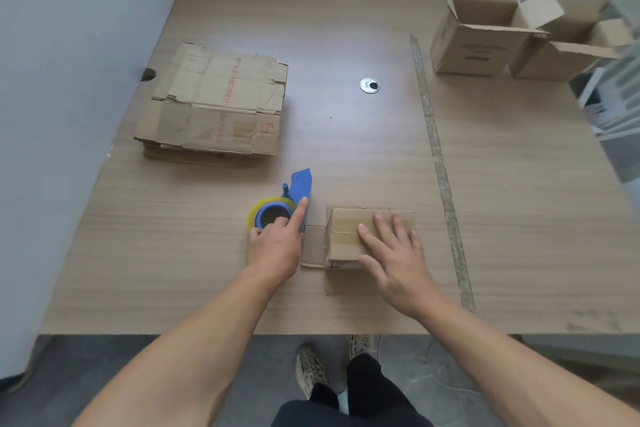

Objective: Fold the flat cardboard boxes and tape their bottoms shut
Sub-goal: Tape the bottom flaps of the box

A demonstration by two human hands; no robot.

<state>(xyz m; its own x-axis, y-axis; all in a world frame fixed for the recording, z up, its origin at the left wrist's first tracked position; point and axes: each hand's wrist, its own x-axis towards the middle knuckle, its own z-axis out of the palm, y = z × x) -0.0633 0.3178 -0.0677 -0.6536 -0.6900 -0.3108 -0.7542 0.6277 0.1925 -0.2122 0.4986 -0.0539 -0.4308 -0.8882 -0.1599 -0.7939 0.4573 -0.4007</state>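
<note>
tape dispenser [300,184] gripped in left hand [277,247], right hand [398,253] spread flat on the small box [343,236].

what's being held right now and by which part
Left hand grips the tape dispenser at its roll end, forefinger along the blue body; right hand just lies flat on the box.

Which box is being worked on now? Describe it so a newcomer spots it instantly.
On the wooden table, look near the front edge, just right of the blue tape dispenser. The small box sits there under the right hand. Unlike the flat stack at left and the open-flapped boxes far right, it is closed on top.
</note>
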